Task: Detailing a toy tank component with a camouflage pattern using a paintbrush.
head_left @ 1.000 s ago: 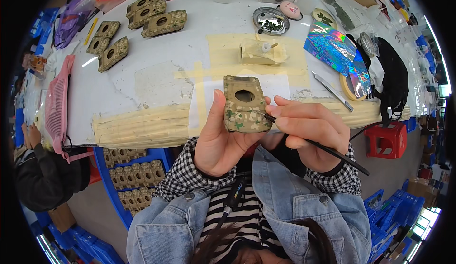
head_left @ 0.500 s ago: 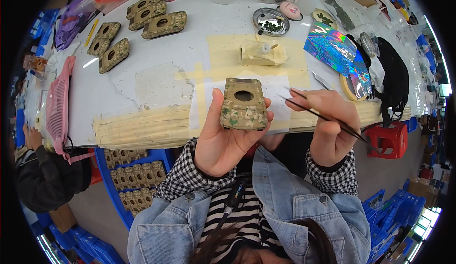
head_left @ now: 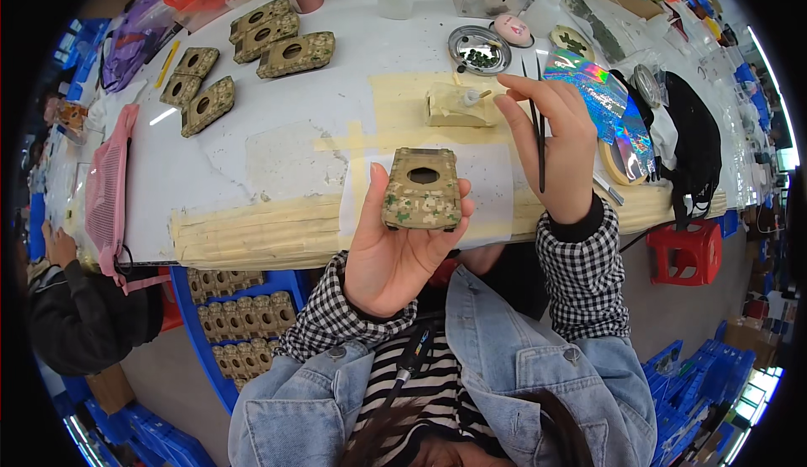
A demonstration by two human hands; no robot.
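Note:
My left hand [head_left: 393,265] grips a camouflage model tank hull [head_left: 420,205] by its sides, with the round opening facing up. Black tweezers [head_left: 541,164] are in my right hand [head_left: 570,143], pinched along its fingers and pointing away from me. The tips stand apart, near a round metal dish [head_left: 455,53] with small dark green pieces [head_left: 482,58] in it. Between the hull and the dish is a block wrapped in cream tape [head_left: 454,112], with a small nozzle-like piece on top.
More camouflage hulls [head_left: 294,57] lie at the far left. A blue crate [head_left: 202,358] of hulls stands below the table edge. On the right are holographic sheets [head_left: 593,89], a tape roll [head_left: 612,160], a knife [head_left: 607,188] and a black bag [head_left: 698,131]. Someone in dark clothes [head_left: 101,316] sits at left.
My right hand has moved away from me with the tweezers, which now point toward the dish instead of the hull. My left hand keeps the hull nearly in place.

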